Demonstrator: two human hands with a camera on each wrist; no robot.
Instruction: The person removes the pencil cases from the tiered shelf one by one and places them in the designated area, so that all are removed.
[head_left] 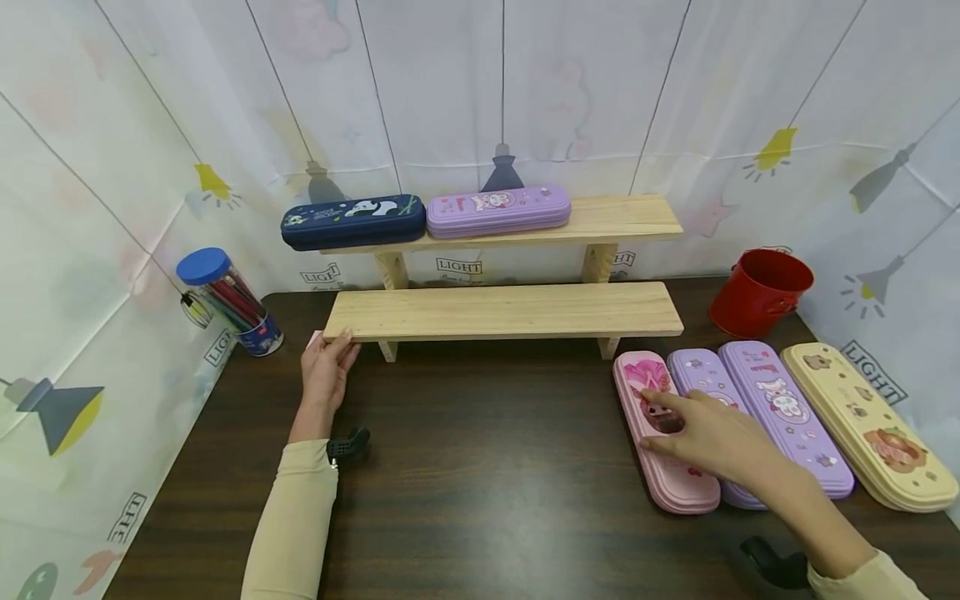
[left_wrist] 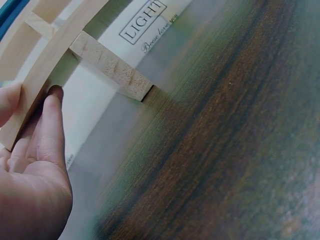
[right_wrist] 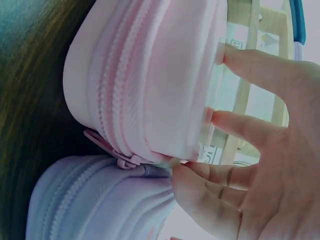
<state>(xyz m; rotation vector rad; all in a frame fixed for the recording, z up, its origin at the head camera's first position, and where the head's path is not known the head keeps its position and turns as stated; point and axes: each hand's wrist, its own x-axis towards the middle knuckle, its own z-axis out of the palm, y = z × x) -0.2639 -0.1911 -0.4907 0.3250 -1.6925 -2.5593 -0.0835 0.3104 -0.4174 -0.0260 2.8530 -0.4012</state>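
My left hand (head_left: 326, 371) holds the left end of a two-tier wooden shelf's lower board (head_left: 502, 312). In the left wrist view the thumb lies on one face of the board (left_wrist: 37, 82) and the fingers on its underside. On the right, my right hand (head_left: 708, 433) is spread over a pink pencil case (head_left: 678, 483) with a cartoon picture, fingertips at its top. The right wrist view shows its zipped side (right_wrist: 125, 75) and the fingers (right_wrist: 245, 127) extended along the lid. Beside it lie a lilac pencil case (head_left: 693, 367), partly hidden by the hand, and a second lilac case (head_left: 787, 408).
A yellow pencil case (head_left: 862, 425) lies at the far right, with a red bucket (head_left: 761, 292) behind. On the upper board (head_left: 622, 218) sit a navy panda case (head_left: 352, 223) and a purple case (head_left: 498, 211). A blue-lidded pencil tub (head_left: 228, 300) stands at the left.
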